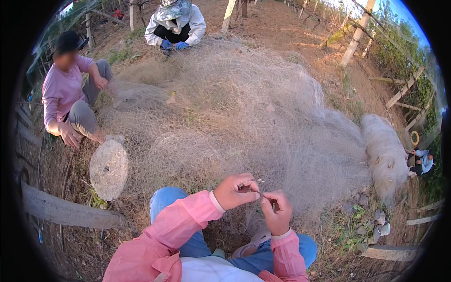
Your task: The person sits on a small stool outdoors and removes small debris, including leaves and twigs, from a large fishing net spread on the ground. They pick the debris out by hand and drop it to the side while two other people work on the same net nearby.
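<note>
A large heap of fine, pale netting (218, 134) with dry grass and bits of plant caught in it spreads over the ground before me. My left hand (238, 191) is raised above its near edge, thumb and fingers pinching a thin dry stem or twig (259, 180). Close by on the right, my right hand (277, 211) pinches with thumb and forefinger at what looks like the same thin strand, the fingertips almost touching those of the left. Whether netting threads are also between the fingers cannot be told.
A round stone disc (108, 170) lies left, near a person in pink (63, 84). Another person with blue gloves (174, 45) crouches at the far edge. A bundled roll of netting (384, 151) lies right; concrete posts (357, 33) stand beyond. A distant person (424, 161) is far right.
</note>
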The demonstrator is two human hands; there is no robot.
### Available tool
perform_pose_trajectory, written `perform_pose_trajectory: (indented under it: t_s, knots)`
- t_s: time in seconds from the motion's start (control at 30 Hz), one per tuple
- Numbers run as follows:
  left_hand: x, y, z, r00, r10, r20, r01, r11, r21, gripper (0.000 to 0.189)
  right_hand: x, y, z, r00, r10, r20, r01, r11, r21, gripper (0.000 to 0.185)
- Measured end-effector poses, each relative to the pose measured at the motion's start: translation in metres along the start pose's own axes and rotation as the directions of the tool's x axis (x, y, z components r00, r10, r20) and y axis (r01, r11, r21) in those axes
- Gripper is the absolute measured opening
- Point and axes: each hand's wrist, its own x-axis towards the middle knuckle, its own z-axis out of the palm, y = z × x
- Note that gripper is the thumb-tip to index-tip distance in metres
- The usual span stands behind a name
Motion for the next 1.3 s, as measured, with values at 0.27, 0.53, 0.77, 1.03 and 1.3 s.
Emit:
perform_pose_trajectory:
  t_s: [0.27,0.53,0.77,1.03,1.3]
  knots:
    - [0.006,-0.007,-0.007,0.991,-0.052,0.121,0.045,0.997,0.062,0.010,0.006,0.010,-0.018,0.830,0.463,0.310,-0.556,0.662,0.502,0.011]
    - [0.006,0.002,-0.009,0.963,-0.252,0.096,0.269,0.903,-0.333,0.012,0.013,0.011,-0.019,0.734,0.408,0.543,-0.676,0.356,0.646,0.019]
    - [0.007,-0.001,0.001,0.999,0.045,-0.018,-0.031,0.883,0.468,0.010,0.012,0.025,-0.015,0.902,0.418,0.112,-0.431,0.844,0.320,0.006]
    - [0.001,0.006,0.003,0.993,0.117,-0.007,-0.090,0.798,0.596,0.010,0.008,0.015,-0.009,0.882,0.438,0.173,-0.465,0.869,0.171,0.005]
    - [-0.009,-0.011,0.010,0.997,0.070,-0.045,-0.031,0.813,0.581,0.012,0.007,0.020,0.003,0.987,0.016,0.161,0.001,0.995,-0.103,0.025]
